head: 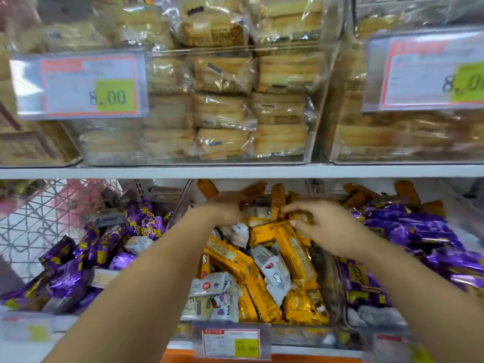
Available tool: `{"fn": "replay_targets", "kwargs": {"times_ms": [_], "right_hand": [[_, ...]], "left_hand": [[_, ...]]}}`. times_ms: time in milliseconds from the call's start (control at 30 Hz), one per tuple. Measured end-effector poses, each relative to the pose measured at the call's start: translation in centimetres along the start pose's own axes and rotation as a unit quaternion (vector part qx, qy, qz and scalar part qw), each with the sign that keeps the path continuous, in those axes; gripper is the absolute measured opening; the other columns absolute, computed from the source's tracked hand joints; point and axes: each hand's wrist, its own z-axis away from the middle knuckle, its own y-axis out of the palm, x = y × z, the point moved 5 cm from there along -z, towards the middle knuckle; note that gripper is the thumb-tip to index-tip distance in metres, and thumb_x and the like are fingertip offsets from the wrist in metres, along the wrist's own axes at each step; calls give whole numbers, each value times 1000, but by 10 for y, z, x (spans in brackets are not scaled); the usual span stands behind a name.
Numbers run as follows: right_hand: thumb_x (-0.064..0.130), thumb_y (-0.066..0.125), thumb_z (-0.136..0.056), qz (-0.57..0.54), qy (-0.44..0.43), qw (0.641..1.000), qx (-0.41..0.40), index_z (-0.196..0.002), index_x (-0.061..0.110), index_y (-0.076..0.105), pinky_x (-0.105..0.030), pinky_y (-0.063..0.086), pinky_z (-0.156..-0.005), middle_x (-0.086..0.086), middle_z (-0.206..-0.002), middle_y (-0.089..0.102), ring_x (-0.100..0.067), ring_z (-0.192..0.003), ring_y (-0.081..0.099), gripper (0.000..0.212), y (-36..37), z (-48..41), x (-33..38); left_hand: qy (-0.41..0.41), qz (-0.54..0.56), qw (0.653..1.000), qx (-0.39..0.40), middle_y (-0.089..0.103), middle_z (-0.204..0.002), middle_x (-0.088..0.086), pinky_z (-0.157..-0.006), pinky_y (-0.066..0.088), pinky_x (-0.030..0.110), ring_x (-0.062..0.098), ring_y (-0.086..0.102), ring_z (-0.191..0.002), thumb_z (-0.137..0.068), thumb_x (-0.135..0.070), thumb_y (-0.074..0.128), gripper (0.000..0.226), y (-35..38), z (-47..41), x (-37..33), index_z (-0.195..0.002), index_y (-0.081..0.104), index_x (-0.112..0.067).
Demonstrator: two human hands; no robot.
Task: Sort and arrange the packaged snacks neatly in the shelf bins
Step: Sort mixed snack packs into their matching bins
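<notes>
Pinching a yellow bar with right hand; left hand curled by an orange-brown bar, grip too blurry to call. Both in the middle clear bin, purple packs either side, white packets mixed in, 16.80 tag up front.

Both arms bare, reaching forward. Left forearm enters at 7 o'clock, angled toward 1. Left hand palm down, fingers curled at the far end; blurred, grip unclear. Right forearm enters at 4 o'clock, angled toward 10. Right hand palm down, digits bent and spread, thumb at 9 o'clock of the palm. Hands near, not touching.
</notes>
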Motion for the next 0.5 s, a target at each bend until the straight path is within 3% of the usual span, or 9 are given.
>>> {"fn": "replay_targets", "kwargs": {"times_ms": [133, 200, 300, 433, 500], "right_hand": [[25, 52, -95, -18, 0, 1000, -6, -124, 30, 57, -2, 33, -55, 21, -88, 54, 15, -53, 35, 30, 0, 1, -1], [26, 52, -95, -18, -10, 1000, -4, -125, 30, 57, -2, 32, -63, 18, -104, 58, 15, -68, 43, 30, 2, 0, 0], [25, 55, -94, -24, -7, 999, -20, -123, 30, 58, -12, 32, -88, 11, -129, 55, -1, -114, 48, 30, 1, -1, 0], [25, 59, -91, -23, -28, 999, -24, -126, 30, 57, -19, 32, -102, 11, -131, 54, -6, -123, 46, 36, 1, -1, 7], [24, 57, -91, -29, -42, 999, -7, -123, 35, 59, -38, 29, -112, 15, -129, 55, -5, -125, 45, 33, 4, 0, 11]], "left_hand": [[8, -11, 1000, 11, 50, -136, 4, -79, 44, 26, 20, 57, -105, -96, -37, 51, 49, 0, -2, 0, -140, 44, -17], [23, -8, 1000, 5, 45, -140, 2, -81, 40, 24, 20, 54, -110, -95, -36, 53, 48, -2, 3, -2, -139, 44, -18], [63, 34, 997, -33, 57, -124, 0, -71, 41, 18, 12, 53, -89, -91, -35, 58, 40, -13, 21, -6, -128, 54, -22], [85, 70, 991, -79, 55, -99, -16, -62, 36, 9, 1, 51, -85, -84, -44, 65, 32, -26, 57, -10, -113, 57, -30], [98, 138, 982, -81, 59, -99, -13, -66, 42, 9, -1, 56, -85, -81, -40, 70, 34, -22, 73, -13, -111, 60, -27]]}}
